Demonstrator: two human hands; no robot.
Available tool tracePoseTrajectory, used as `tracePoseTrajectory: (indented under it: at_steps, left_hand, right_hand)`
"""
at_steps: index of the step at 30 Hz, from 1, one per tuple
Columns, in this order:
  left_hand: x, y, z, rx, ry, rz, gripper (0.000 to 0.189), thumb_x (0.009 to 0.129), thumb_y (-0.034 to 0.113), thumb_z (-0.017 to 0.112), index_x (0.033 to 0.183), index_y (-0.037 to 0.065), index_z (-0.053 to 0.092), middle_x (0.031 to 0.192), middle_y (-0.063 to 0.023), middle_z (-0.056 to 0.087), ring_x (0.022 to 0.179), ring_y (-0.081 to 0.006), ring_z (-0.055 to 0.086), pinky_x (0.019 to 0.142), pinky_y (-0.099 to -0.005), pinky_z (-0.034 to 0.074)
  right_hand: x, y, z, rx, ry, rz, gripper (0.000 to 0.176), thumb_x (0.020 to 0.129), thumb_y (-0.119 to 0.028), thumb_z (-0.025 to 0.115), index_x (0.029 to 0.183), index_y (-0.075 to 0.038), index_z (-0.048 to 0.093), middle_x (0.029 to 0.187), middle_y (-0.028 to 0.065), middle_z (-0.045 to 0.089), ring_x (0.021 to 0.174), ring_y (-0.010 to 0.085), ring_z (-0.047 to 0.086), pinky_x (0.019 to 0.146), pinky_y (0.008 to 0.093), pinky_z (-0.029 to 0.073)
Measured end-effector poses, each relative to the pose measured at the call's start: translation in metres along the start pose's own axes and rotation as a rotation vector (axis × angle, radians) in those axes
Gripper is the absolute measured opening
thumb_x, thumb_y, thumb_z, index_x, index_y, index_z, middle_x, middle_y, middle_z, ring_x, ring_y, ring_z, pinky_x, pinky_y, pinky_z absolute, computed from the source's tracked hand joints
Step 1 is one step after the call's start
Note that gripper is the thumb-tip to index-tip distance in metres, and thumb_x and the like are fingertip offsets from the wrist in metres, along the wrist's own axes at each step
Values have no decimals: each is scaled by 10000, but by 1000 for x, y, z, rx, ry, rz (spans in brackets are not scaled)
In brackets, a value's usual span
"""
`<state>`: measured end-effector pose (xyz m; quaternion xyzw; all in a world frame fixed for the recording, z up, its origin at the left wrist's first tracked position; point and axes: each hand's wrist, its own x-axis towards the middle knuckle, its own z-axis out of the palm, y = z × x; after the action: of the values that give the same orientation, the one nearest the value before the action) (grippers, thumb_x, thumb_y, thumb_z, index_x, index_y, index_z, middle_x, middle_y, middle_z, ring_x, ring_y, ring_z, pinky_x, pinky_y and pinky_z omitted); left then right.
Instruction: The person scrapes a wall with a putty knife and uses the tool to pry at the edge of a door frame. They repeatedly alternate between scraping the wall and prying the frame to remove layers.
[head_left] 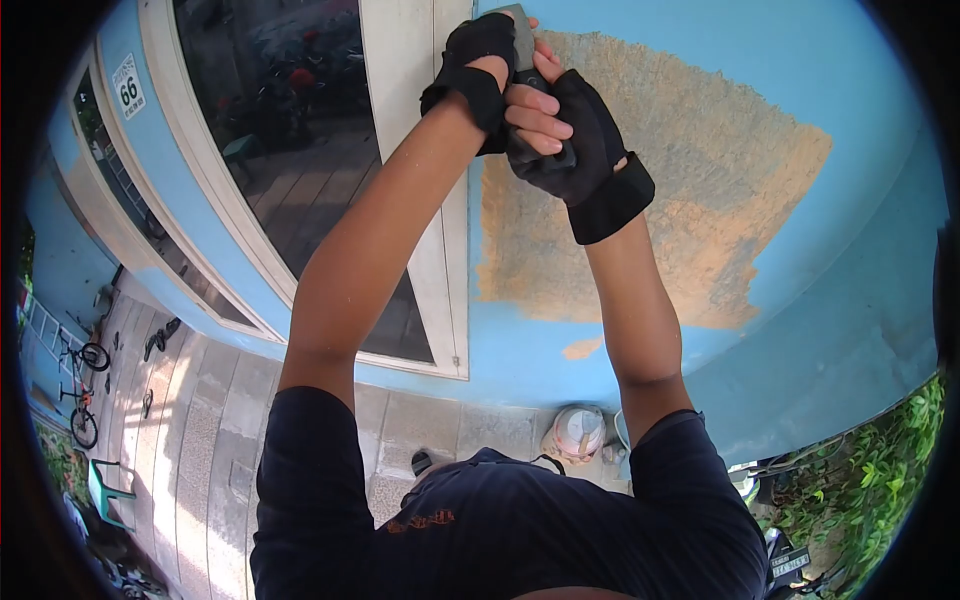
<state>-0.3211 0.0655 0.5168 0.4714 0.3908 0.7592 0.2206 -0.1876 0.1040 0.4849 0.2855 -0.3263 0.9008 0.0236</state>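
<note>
Both my hands are raised high against the blue wall, in black fingerless gloves. My right hand is closed, its fingers wrapped round the dark handle of a tool with a grey upper part. Beside it, my left hand presses on the same tool's grey part, its fingers mostly hidden behind the glove. What kind of tool it is I cannot make out. Just right of and below the hands spreads a rough patch of bare grey and tan surface, where the blue paint is gone.
Left of the hands stands a white-framed glass window. On the paved floor below are a white bucket, a green stool, a bicycle and a ladder. Green plants grow at lower right.
</note>
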Motion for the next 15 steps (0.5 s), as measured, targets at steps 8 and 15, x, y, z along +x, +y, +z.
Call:
tracePoseTrajectory:
  at_steps: [8, 15]
  left_hand:
    - [-15, 6, 8, -23, 14, -69, 318, 973, 304, 481, 1124, 46, 589, 882, -87, 659, 792, -202, 657, 705, -266, 552]
    - [-7, 11, 5, 10, 29, -69, 318, 963, 301, 501, 1142, 51, 582, 894, -71, 651, 842, -200, 666, 677, -254, 552]
  right_hand:
    - [-1, 0, 0, 36, 3, 13, 244, 1063, -288, 352, 1055, -145, 550, 656, 19, 490, 466, 107, 440, 430, 253, 384]
    - [6, -5, -2, 95, -1, 42, 247, 1057, -283, 365, 996, -131, 549, 653, 9, 485, 461, 104, 436, 425, 254, 380]
